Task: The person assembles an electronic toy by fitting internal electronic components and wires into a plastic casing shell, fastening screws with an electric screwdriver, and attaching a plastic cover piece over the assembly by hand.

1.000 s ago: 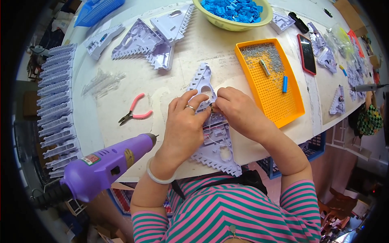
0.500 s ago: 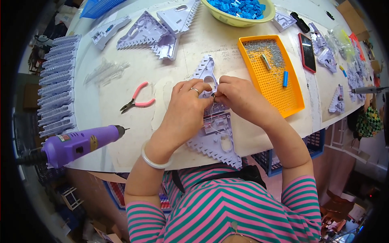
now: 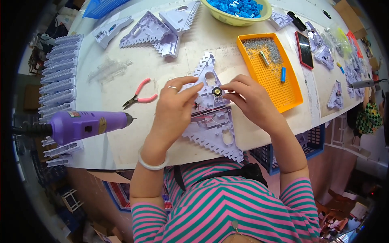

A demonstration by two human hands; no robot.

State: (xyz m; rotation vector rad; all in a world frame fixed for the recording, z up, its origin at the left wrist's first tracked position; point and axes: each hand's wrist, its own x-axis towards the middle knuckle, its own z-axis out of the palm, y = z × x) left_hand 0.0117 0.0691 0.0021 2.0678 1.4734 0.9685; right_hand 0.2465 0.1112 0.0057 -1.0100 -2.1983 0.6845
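Observation:
A pair of pale lilac plastic shell halves lies in front of me, the upper half (image 3: 207, 73) above the lower half (image 3: 210, 139), both with sawtooth edges. Thin red and white wires run between them. Over the upper half is a small round black speaker (image 3: 217, 92) with a gold-coloured centre, its right rim between the thumb and forefinger of my right hand (image 3: 253, 101). My left hand (image 3: 175, 109) is open at the shell's left side, forefinger stretched toward the speaker. Its lower fingertips are partly hidden.
Pink-handled pliers (image 3: 139, 95) lie left of my hands, near a purple electric screwdriver (image 3: 91, 124). To the right stands a yellow tray (image 3: 289, 95) of small metal screws, beside a phone (image 3: 304, 50). A bowl (image 3: 239, 21) of blue pieces and more lilac shells (image 3: 148, 30) lie farther back.
My hands have drawn apart, uncovering the speaker and the upper shell half. My left hand has moved left and its fingers have spread; my right hand has shifted slightly right.

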